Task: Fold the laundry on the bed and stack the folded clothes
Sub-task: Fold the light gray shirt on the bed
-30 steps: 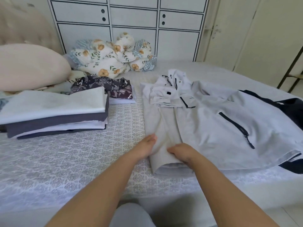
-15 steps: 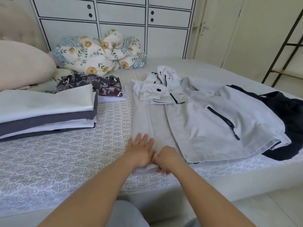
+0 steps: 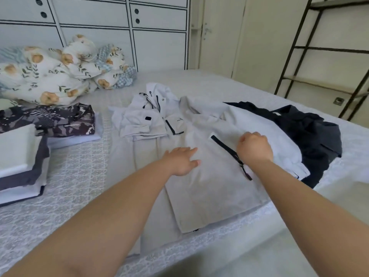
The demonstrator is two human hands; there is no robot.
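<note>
A light grey hooded jacket [image 3: 199, 192] with black zips lies spread on the bed [image 3: 69, 196], its left sleeve folded in over the chest. My left hand [image 3: 181, 159] rests flat on the jacket's middle with its fingers straight. My right hand [image 3: 254, 148] sits just right of the black pocket zip, fingers curled into the fabric. A dark navy garment [image 3: 311, 132] lies partly under the jacket's right side. At the left edge stands a stack of folded white and grey clothes [image 3: 20, 156], and behind it a folded dark patterned piece [image 3: 60, 120].
A bunched floral duvet [image 3: 56, 76] lies at the back left against white drawer fronts [image 3: 159, 47]. A black metal shelf rack [image 3: 319, 56] stands beyond the bed's right side. The bed's near edge runs just under my forearms.
Both hands have left the jacket's lower hem and moved up and apart onto its body. The left now lies flat; the right has gone to the pocket zip. The view has shifted right.
</note>
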